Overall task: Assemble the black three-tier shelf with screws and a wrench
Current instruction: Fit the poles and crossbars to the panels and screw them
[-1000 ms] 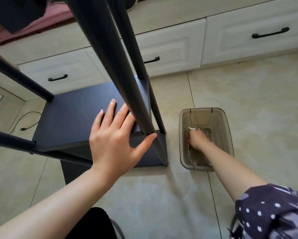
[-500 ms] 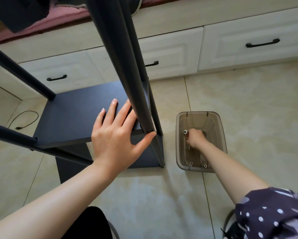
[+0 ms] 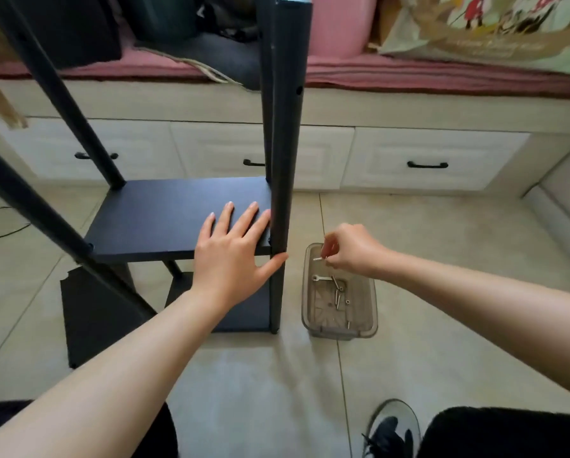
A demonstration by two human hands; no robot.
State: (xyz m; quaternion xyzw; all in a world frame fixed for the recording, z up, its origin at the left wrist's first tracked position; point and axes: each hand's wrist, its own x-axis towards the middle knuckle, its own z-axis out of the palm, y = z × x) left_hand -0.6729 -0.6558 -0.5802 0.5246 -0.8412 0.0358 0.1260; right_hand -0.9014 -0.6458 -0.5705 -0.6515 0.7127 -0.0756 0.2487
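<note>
Flanking the shelf post [image 3: 285, 160]: flat L hand [image 3: 232, 259] on board [image 3: 174, 216], R hand [image 3: 351, 249] pinching screw [image 3: 318, 259] above bin [image 3: 371, 312].

Both forearms bare, no sleeves, watch or rings in view. Left hand [image 3: 234, 259]: nails short w/ pale, glossy tips. Right hand [image 3: 349, 249]: nails not clear. Dark black trousers on both legs, fabric on right leg looks fuzzy. Black shoe [image 3: 387, 436] w/ laces by right knee.
</note>
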